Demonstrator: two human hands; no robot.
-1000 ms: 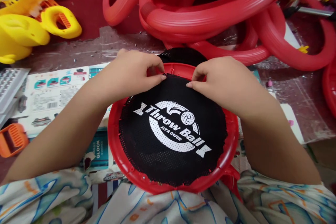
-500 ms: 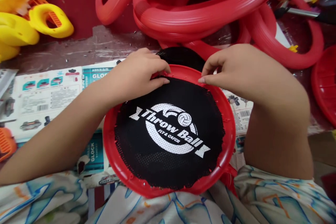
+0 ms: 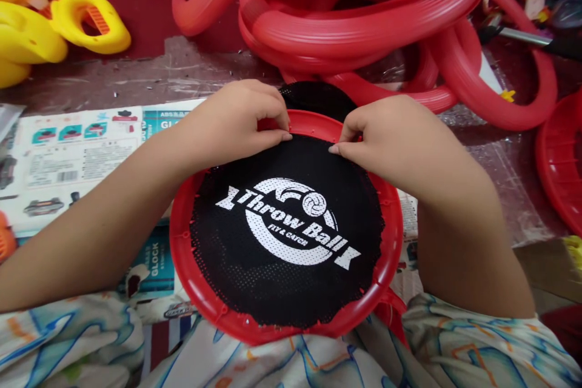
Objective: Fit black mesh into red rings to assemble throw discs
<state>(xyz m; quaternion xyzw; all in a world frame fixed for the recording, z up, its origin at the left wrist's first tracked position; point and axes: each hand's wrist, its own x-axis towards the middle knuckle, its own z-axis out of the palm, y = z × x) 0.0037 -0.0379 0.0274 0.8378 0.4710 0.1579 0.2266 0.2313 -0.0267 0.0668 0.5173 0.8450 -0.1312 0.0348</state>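
A red plastic ring frame (image 3: pixel 179 233) rests against my lap, tilted on the table edge. Across it lies a round black mesh cloth (image 3: pixel 218 212) printed in white with "Throw Ball FLY & CATCH". My left hand (image 3: pixel 248 118) pinches the mesh edge at the far side of the ring, thumb and fingers closed on it. My right hand (image 3: pixel 382 139) is a little further right on the same edge, thumb and forefinger pressed together on the mesh. Small red pegs show along the ring where the mesh ends. Another black mesh piece (image 3: pixel 316 97) lies just beyond the ring.
Several red rings (image 3: pixel 364 36) are heaped at the back. Yellow and orange plastic parts (image 3: pixel 91 21) lie at the back left. Printed cardboard sheets (image 3: pixel 82 151) cover the table under my left arm. Another red frame (image 3: pixel 564 157) sits at the right edge.
My right hand has moved left and slightly nearer, from the ring's rim onto the mesh edge. My left hand stays at the far edge. The view has shifted slightly.
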